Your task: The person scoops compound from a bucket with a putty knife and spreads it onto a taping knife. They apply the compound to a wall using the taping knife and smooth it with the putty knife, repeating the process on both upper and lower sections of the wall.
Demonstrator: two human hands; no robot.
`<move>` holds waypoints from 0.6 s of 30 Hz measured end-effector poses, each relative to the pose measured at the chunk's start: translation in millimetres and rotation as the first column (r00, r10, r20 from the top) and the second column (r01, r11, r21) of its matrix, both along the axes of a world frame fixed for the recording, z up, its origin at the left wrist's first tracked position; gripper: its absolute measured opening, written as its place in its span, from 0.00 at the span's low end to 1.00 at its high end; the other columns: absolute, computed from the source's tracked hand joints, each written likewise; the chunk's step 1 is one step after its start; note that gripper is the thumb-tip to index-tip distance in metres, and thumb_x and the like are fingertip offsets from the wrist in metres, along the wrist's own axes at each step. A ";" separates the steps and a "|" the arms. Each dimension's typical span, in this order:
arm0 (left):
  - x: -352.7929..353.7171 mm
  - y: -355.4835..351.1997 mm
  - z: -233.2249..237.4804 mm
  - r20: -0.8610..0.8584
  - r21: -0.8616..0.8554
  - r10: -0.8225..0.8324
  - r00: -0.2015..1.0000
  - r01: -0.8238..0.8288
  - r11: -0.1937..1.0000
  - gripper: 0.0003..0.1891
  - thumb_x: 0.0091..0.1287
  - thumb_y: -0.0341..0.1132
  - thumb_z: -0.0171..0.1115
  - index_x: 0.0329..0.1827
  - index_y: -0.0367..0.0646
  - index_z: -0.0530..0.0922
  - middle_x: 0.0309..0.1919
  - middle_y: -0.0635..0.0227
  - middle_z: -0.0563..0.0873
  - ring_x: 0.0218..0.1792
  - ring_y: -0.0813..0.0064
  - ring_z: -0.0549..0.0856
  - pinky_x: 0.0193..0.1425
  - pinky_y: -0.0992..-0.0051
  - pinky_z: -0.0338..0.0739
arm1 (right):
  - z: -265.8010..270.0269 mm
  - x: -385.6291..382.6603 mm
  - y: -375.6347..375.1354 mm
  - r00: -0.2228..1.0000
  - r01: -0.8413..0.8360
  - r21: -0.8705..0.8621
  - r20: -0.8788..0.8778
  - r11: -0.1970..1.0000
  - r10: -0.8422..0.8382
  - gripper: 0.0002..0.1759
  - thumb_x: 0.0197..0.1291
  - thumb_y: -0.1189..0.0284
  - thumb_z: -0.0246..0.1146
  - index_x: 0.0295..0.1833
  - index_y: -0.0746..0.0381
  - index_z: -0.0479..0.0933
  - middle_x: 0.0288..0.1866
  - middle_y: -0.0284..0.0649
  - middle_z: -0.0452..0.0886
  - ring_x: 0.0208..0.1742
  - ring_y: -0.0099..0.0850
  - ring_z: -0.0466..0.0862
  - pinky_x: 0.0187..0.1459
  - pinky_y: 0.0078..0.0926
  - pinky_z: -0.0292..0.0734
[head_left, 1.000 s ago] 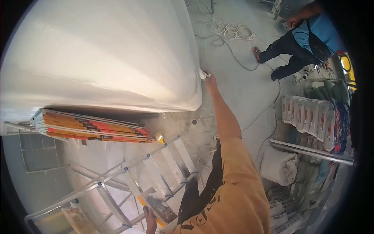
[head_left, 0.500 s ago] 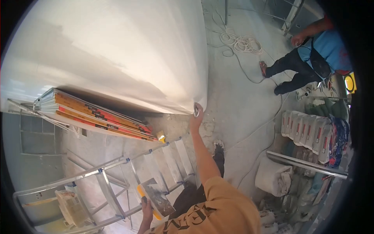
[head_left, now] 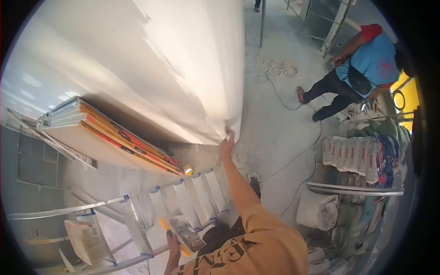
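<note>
My left hand [head_left: 173,245] is closed on a flat plate tool [head_left: 184,233] with a yellow edge, its metal face smeared with grey-white material. Reaching out along my extended arm, my right hand [head_left: 226,142] is closed around a small tool at the lower corner of the white wall [head_left: 197,59]. Only a bit of that tool shows between the fingers and the wall. Smooth and patchy coating covers the wall above the hand. A stack of boards [head_left: 123,137] leans against the wall to the left of my right hand.
An aluminium ladder [head_left: 158,201] lies across the lower left, near a plastic container [head_left: 85,240]. Another person [head_left: 362,68] bends over at the upper right. Stacked bags [head_left: 350,158], a white roll [head_left: 317,211] and metal profiles [head_left: 355,189] are at the right. Coiled cable [head_left: 282,68] lies on the floor.
The view has shifted. My right hand remains low at the wall corner, slightly lower in view. The other person has bent further, with one arm now reaching down.
</note>
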State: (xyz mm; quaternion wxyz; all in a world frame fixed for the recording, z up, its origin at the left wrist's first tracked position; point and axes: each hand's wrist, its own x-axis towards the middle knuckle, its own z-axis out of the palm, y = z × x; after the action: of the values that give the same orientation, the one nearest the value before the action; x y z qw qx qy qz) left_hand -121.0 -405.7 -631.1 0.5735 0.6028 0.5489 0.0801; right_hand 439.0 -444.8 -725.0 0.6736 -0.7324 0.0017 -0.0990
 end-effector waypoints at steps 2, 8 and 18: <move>20.0 7.9 -6.9 0.153 -0.064 0.006 0.988 0.004 0.998 0.30 0.81 0.38 0.52 0.80 0.37 0.56 0.67 0.55 0.74 0.66 0.63 0.76 0.71 0.66 0.70 | 29.2 -38.1 -11.2 0.967 -0.227 0.023 -0.109 0.974 0.229 0.27 0.61 0.88 0.52 0.66 0.66 0.73 0.63 0.49 0.79 0.69 0.42 0.76 0.71 0.34 0.65; 117.1 26.3 28.2 0.480 -0.629 0.325 0.815 0.061 0.775 0.24 0.82 0.38 0.46 0.77 0.40 0.63 0.66 0.56 0.77 0.65 0.58 0.80 0.69 0.56 0.77 | 211.9 -208.5 -94.3 0.438 -0.875 -0.127 0.200 0.466 0.877 0.40 0.46 0.93 0.52 0.69 0.59 0.73 0.69 0.48 0.74 0.74 0.43 0.71 0.78 0.38 0.60; 138.3 3.9 136.7 0.757 -0.550 0.129 0.641 0.517 0.656 0.26 0.79 0.38 0.49 0.77 0.41 0.62 0.67 0.54 0.78 0.63 0.57 0.82 0.70 0.56 0.79 | 295.0 -274.5 -174.8 0.021 -0.393 -0.883 0.272 0.258 0.962 0.32 0.62 0.76 0.58 0.73 0.45 0.70 0.74 0.39 0.69 0.76 0.39 0.68 0.82 0.58 0.52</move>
State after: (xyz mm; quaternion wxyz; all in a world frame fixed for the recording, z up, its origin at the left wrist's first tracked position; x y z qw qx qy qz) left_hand 17.3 -401.8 -494.4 0.9391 0.2957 0.1735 0.0238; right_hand 164.5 -619.5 -430.0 0.2614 -0.6349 -0.7254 -0.0489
